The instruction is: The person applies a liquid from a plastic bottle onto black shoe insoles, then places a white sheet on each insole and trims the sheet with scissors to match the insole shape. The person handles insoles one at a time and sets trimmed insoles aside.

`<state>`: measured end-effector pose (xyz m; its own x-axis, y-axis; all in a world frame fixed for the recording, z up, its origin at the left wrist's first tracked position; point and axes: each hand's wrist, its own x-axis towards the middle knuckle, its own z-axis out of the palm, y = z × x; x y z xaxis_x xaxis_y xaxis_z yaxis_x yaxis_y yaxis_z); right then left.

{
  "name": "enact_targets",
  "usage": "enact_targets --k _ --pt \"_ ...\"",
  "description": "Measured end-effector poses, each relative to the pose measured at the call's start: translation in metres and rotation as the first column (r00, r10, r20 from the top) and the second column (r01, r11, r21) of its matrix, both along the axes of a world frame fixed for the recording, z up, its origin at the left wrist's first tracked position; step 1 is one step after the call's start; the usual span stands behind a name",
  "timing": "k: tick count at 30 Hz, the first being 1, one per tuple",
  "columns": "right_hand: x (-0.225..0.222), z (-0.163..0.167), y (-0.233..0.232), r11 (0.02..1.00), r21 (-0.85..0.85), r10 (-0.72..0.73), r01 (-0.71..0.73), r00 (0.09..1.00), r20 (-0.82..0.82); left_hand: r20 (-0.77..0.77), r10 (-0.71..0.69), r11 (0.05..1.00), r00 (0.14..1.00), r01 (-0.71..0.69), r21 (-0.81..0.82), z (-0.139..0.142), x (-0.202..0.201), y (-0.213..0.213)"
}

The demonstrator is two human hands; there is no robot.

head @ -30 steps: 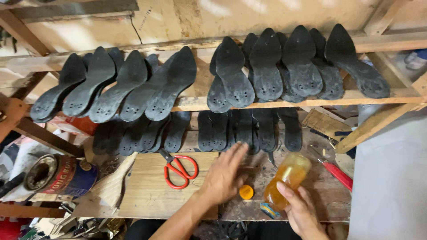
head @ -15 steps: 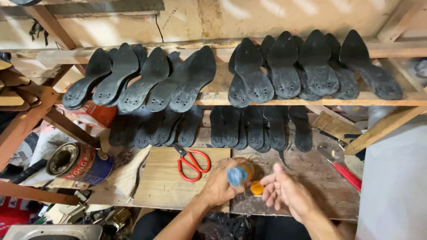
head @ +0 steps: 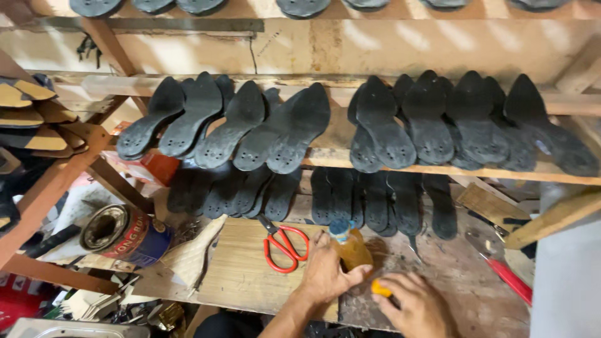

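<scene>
At the left of my bench I see a round tin (head: 125,235), blue and red, lying on its side.

Black soles (head: 294,131) on rack; red scissors (head: 283,245); tin (head: 125,233)

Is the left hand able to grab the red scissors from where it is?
Probably yes. The left hand is wrapped around the amber bottle, and the red scissors lie just beside it on the wooden board with nothing between, though it would have to drop the bottle first.

Head camera, looking down, near workbench (head: 250,275)
</scene>
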<state>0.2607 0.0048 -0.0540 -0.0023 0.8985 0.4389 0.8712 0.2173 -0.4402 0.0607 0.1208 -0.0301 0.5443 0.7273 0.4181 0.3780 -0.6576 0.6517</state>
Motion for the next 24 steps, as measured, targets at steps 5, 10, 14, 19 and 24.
enact_targets --k 5,10,14,19,24 --pt "0.023 0.028 0.017 0.792 -0.466 -0.534 0.394 0.817 -0.218 -0.018 -0.024 0.999 1.000 0.025 0.038 -0.006 -0.001 0.006" --pt "0.039 0.079 0.038 1.000 -0.016 -0.009 0.000 0.832 -0.555 -0.186 -0.074 0.990 0.980 0.095 0.107 -0.016 0.001 0.008" --pt "0.024 0.105 0.057 0.980 -0.157 0.006 -0.120 0.813 -0.582 -0.209 -0.098 0.992 0.973 0.112 0.060 -0.019 0.001 0.007" --pt "0.006 0.129 0.065 0.968 -0.108 0.172 -0.228 0.910 -0.378 -0.120 -0.080 0.988 0.989 0.095 0.125 -0.021 -0.005 0.006" --pt "-0.006 0.147 0.067 0.961 -0.164 0.201 -0.221 0.971 -0.132 -0.135 -0.084 0.986 0.987 0.102 0.135 -0.023 -0.009 0.008"
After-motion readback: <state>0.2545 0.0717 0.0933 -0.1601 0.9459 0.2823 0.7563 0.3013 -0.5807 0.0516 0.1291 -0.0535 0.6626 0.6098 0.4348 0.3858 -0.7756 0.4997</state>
